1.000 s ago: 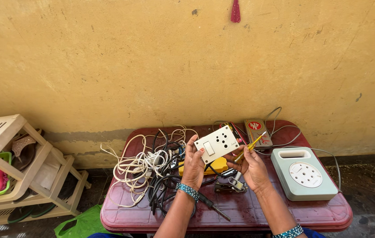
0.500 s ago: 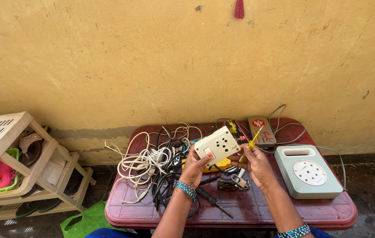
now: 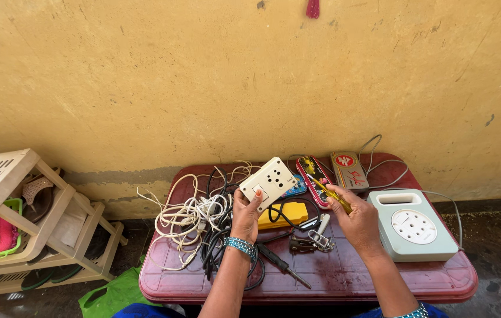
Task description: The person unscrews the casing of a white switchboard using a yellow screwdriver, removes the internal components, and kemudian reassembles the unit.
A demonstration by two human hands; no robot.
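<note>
My left hand (image 3: 245, 213) holds up a cream switch-and-socket plate (image 3: 268, 182) by its lower edge, tilted, its face toward me. My right hand (image 3: 356, 221) grips a thin yellow screwdriver (image 3: 331, 194) whose tip points up and left toward the plate, a short gap away. Both hands hover over a maroon plastic table (image 3: 344, 280). Under the plate lies a yellow box (image 3: 290, 213) with a black wire across it.
A tangle of white and black cables (image 3: 203, 221) fills the table's left. A pale green extension reel box (image 3: 412, 227) sits at right, two tins (image 3: 349, 169) at the back, a black screwdriver (image 3: 283, 266) and metal parts (image 3: 309, 241) near me. A beige rack (image 3: 20, 221) stands left.
The socket plate has tilted and dropped slightly lower and nearer. My right hand has shifted right with the yellow screwdriver. The camera has moved a little.
</note>
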